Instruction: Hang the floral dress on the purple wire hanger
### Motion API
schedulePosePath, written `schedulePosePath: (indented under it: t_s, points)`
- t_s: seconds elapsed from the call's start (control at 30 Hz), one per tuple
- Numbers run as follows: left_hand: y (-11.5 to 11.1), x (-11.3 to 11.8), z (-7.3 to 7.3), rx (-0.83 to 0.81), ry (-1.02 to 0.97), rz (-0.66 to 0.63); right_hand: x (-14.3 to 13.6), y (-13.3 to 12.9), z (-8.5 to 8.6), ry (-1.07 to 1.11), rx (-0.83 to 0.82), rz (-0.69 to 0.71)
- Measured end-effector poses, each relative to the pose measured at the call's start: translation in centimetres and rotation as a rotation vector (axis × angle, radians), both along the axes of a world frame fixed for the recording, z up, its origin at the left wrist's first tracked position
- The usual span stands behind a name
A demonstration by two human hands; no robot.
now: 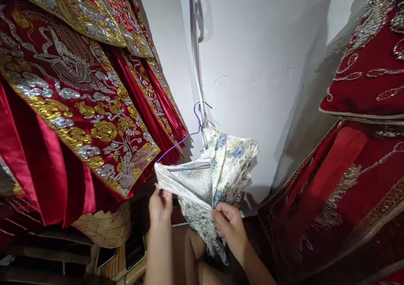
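Observation:
A cream floral top (232,152) with blue and yellow flowers hangs on a purple wire hanger (179,143) in front of me. The right shoulder is draped over the hanger, and its wide neckline gapes on the left, where the hanger's bar shows. My left hand (160,207) is closed on the top's left edge, just below the hanger's end. Pinched between the thumb and fingers of my right hand (229,224) is the front edge, low at the neckline's point. The lower part of the top droops between my hands.
Red garments (75,74) with gold and silver embroidery hang at the left. More dark red beaded garments (366,83) are on the right. A pale pole (193,53) stands before the white wall (252,45). At lower left, a phone (134,249) lies on a wooden surface (115,267).

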State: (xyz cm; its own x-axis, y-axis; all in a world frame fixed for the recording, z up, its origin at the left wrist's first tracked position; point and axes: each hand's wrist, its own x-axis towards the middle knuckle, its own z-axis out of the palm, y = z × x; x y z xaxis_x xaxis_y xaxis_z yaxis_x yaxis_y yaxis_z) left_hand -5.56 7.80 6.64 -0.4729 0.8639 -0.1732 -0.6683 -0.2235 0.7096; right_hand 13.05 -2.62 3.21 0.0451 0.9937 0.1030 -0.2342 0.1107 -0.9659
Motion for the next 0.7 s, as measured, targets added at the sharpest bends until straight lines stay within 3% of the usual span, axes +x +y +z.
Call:
schedulePosePath:
  t_s: [0.17,0.23,0.3,0.4,0.5,0.6,0.7]
  points:
    - [-3.3,5.0,-5.5,-0.066,0.028,-0.094,0.7,-0.2,-1.9,0.070,-0.090,-0.042]
    - [-5.2,6.2,-6.9,-0.001,0.038,-0.134,1.4,-0.2,-2.7,0.005,-0.094,0.018]
    - [-7.3,7.1,-7.2,0.096,0.027,-0.185,2.1,-0.1,-3.3,-0.084,-0.103,0.054]
    - [-10.6,8.5,-6.1,0.192,0.043,-0.352,3.2,-0.2,-3.5,-0.156,-0.025,-0.039]
    - [-13.2,9.9,-3.8,0.288,0.280,-0.442,3.8,-0.6,-2.7,-0.075,0.024,-0.042]
    - [-14.4,10.8,-1.8,0.408,0.670,-0.434,4.3,-1.4,-1.2,0.053,-0.165,0.226]
    - [-14.6,10.6,-0.8,0.448,0.948,-0.430,4.9,-2.0,0.5,0.109,-0.340,0.512]
